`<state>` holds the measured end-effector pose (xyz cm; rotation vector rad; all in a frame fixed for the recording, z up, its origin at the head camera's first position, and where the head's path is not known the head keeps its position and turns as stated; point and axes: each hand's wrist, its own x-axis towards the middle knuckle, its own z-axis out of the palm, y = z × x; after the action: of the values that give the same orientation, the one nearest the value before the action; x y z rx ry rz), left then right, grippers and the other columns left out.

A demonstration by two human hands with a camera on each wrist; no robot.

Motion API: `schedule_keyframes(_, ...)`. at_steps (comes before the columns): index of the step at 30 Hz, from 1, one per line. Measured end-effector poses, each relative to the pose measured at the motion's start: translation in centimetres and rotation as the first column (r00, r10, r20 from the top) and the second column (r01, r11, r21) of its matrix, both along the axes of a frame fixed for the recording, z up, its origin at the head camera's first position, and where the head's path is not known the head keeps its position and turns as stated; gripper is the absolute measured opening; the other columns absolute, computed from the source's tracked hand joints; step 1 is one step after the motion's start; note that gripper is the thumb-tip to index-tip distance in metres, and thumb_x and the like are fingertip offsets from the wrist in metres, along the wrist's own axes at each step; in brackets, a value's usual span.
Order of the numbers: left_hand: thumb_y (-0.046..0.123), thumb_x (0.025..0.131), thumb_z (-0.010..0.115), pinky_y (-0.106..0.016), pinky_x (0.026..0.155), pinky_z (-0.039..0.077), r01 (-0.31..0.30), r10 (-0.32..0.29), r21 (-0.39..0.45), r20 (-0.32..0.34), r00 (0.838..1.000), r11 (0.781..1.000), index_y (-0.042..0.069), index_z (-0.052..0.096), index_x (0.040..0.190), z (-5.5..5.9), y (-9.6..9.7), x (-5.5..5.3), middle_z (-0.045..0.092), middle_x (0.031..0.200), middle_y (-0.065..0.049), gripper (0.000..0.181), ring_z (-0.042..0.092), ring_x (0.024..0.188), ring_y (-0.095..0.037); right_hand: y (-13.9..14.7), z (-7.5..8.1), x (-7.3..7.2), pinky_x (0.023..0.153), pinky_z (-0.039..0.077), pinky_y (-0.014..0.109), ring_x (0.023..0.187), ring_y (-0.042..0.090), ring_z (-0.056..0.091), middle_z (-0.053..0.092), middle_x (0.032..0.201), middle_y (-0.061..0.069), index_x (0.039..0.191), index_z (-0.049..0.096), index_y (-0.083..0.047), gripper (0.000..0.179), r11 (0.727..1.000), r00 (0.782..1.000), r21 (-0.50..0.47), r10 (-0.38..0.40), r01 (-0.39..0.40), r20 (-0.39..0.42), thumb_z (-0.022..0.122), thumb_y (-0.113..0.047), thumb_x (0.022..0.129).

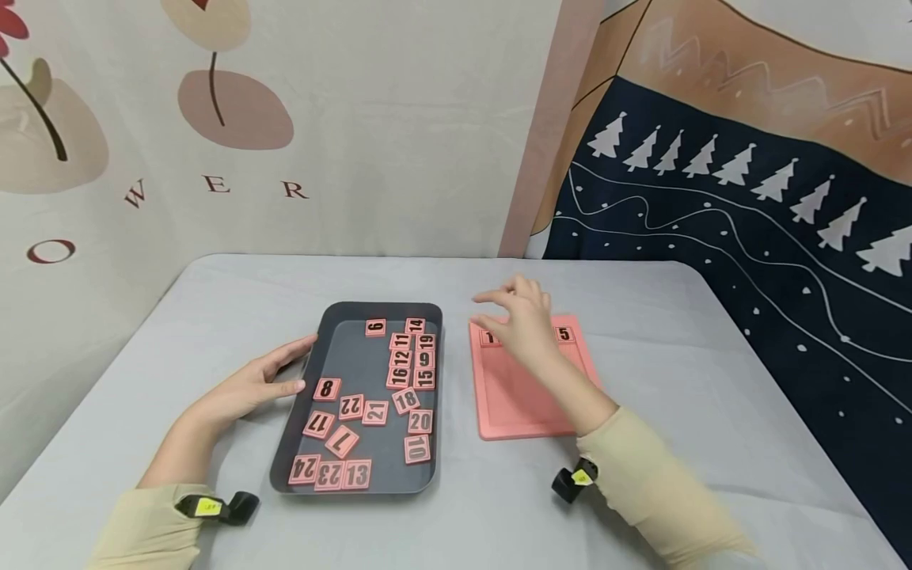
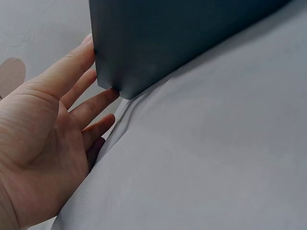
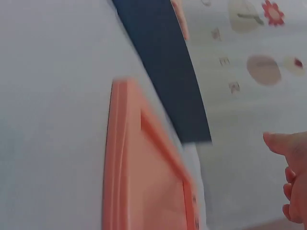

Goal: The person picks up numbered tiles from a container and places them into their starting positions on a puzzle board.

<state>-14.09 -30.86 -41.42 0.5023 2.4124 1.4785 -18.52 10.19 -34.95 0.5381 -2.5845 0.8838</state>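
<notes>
A dark grey tray (image 1: 359,348) lies on the table with several pink number tiles on it, some in short rows and some askew. At its left side, my left hand (image 1: 245,388) rests its fingers against the outer wall; in the left wrist view, the fingertips touch the tray wall (image 2: 139,43). My right hand (image 1: 523,321) hovers over the top of a pink framed board (image 1: 513,396), thumb and index finger apart, with nothing seen between them. A tile marked 5 (image 1: 564,334) sits at the board's upper right. The hand partly hides the tiles along that top row.
A white cloth (image 1: 663,356) covers the table. Behind the table hang a pale printed curtain (image 1: 399,134) and, at the right, a dark fabric with white trees (image 1: 712,214). A strip of table separates the tray from the board.
</notes>
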Motion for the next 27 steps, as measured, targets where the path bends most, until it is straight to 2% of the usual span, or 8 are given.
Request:
schedule_keyframes(3,0.014,0.093,0.063,-0.04,0.111,0.018,-0.005,0.005,-0.007,0.003,1.0,1.0,0.005,0.026,0.151,0.1,0.1,0.0,0.024,0.154,-0.018,0.069,0.013,0.14,-0.041,-2.4,0.2,-0.2,0.081,0.029,0.042,0.094,0.022,0.04,0.048,0.096,0.002,0.105,0.076,-0.02,0.028,0.997,0.998,0.046,0.065,-0.065,-0.006,0.08,-0.028,0.079)
schedule_keyframes(6,0.014,0.093,0.064,-0.061,0.106,0.011,-0.008,0.008,-0.001,0.011,1.0,1.0,0.004,0.026,0.151,0.1,0.2,0.0,0.023,0.154,-0.019,0.07,0.012,0.14,-0.041,-4.6,0.2,-0.5,0.081,0.028,0.04,0.092,0.02,0.038,0.044,0.095,0.0,0.106,0.075,-0.023,0.03,0.989,0.993,0.095,0.114,-0.116,0.03,0.079,-0.034,0.078)
schedule_keyframes(11,0.013,0.093,0.064,-0.063,0.105,0.01,-0.011,0.011,0.01,0.017,1.0,1.0,0.004,0.026,0.151,0.0,0.2,0.0,0.023,0.154,-0.02,0.07,0.012,0.14,-0.042,-7.7,0.1,-1.3,0.08,0.026,0.036,0.092,0.019,0.033,0.039,0.096,-0.002,0.113,0.072,-0.029,0.035,0.964,0.981,0.198,0.156,-0.177,0.118,0.075,-0.04,0.081)
schedule_keyframes(18,0.012,0.092,0.064,-0.064,0.105,0.009,-0.014,0.013,0.02,0.022,1.0,1.0,0.004,0.026,0.151,-0.1,0.1,0.0,0.023,0.154,-0.02,0.07,0.011,0.14,-0.042,-10.4,-0.7,-3.0,0.078,0.022,0.033,0.09,0.017,0.029,0.034,0.096,-0.003,0.119,0.068,-0.034,0.039,0.922,0.965,0.31,0.179,-0.232,0.189,0.071,-0.047,0.082)
schedule_keyframes(27,0.011,0.092,0.064,-0.063,0.106,0.009,-0.006,0.006,0.026,0.021,1.0,1.0,0.004,0.026,0.151,-0.1,0.1,-0.1,0.023,0.154,-0.019,0.069,0.011,0.14,-0.042,-11.8,-2.4,-4.6,0.079,0.021,0.033,0.093,0.017,0.028,0.033,0.1,-0.003,0.117,0.068,-0.038,0.039,0.885,0.969,0.416,0.13,-0.21,0.212,0.07,-0.053,0.08)
